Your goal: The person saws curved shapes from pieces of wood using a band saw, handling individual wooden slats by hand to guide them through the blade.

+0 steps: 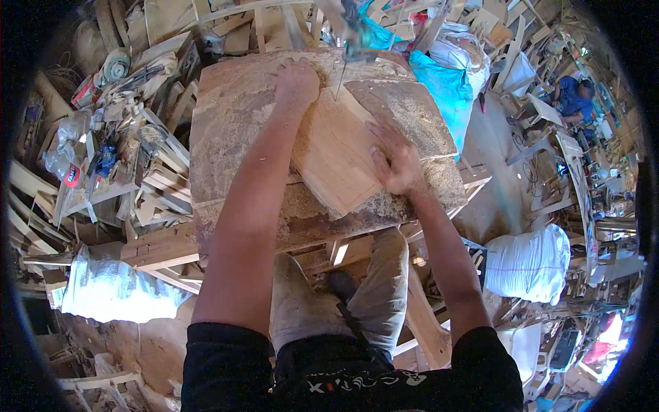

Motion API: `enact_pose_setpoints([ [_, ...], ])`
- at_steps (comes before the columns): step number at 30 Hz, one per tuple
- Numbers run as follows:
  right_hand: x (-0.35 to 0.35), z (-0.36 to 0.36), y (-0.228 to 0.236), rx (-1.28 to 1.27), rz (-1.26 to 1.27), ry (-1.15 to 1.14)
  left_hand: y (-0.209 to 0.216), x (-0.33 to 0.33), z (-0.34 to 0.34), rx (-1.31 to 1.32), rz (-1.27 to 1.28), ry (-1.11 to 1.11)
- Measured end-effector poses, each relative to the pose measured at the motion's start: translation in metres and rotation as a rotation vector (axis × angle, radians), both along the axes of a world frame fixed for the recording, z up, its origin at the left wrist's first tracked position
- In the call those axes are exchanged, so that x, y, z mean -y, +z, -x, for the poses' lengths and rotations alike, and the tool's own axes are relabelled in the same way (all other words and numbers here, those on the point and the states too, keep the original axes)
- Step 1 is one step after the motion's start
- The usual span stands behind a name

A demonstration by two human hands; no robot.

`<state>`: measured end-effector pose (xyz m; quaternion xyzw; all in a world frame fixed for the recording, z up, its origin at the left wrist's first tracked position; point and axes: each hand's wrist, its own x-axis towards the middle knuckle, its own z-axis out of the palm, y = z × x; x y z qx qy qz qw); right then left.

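A pale wooden board (336, 154) with faint pencil lines lies slanted on a worn wooden saw table (230, 137). A thin upright saw blade (341, 77) meets its far end, below a blurred dark guide (353, 38). My left hand (296, 81) rests on the table left of the blade, fingers spread, its edge beside the board's far left side; whether it touches the board is unclear. At the board's right edge, my right hand (398, 163) grips it, with thumb and fingers on the wood.
Sawdust (377, 209) covers parts of the table. Wood offcuts (161, 175) pile up at the left. A turquoise sack (439, 86) stands close to the table's far right corner, and a white sack (528, 264) lies farther right. Another person (573, 99) sits in the far right background.
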<state>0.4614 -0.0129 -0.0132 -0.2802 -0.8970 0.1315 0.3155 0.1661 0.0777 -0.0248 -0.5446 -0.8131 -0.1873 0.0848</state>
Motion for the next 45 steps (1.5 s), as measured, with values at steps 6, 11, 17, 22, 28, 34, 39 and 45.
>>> enact_pose_setpoints([
  [6,0.004,0.027,0.004,0.001,-0.020,0.051,-0.043,-0.023,0.067,-0.107,0.035,0.007],
  [11,-0.004,0.007,0.000,0.005,-0.049,0.006,0.025,0.014,0.002,0.145,0.038,-0.005],
  [17,-0.005,0.017,0.000,0.010,-0.062,0.018,0.020,0.014,0.020,0.094,0.047,0.017],
  [22,-0.007,0.014,-0.002,0.024,-0.053,0.001,0.021,0.012,0.012,0.074,0.035,0.037],
  [28,-0.005,0.009,0.003,0.066,-0.059,-0.004,0.004,-0.001,0.015,0.088,-0.002,0.001],
  [34,-0.002,0.024,0.009,0.109,-0.110,0.012,-0.026,-0.016,0.057,-0.043,0.037,-0.052],
  [39,-0.003,0.006,0.010,0.146,0.003,-0.074,0.036,0.042,0.000,0.056,-0.007,-0.119],
  [45,-0.018,0.015,-0.004,-0.017,-0.094,0.045,0.021,0.140,-0.005,0.039,-0.054,-0.136],
])
